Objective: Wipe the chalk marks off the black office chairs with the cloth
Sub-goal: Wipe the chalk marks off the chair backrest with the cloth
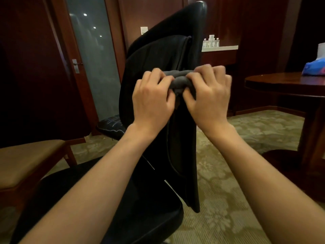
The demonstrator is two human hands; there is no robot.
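Up front, both hands bunch a grey cloth [179, 80] against the back of a black chair [158, 55].

Left hand [153, 101] and right hand [209, 97] sit side by side, knuckles up, fingers curled round the cloth and clamped on it. The cloth is rolled into a short wad whose long axis runs left to right, spanning the gap between the two hands, its ends hidden under the fingers. It lies just above the thumbs, pressed on the chair back, which stands tall and leans to the right. A second chair [112, 124] behind shows pale marks on its seat. The worktop [281, 81] stands at the right.
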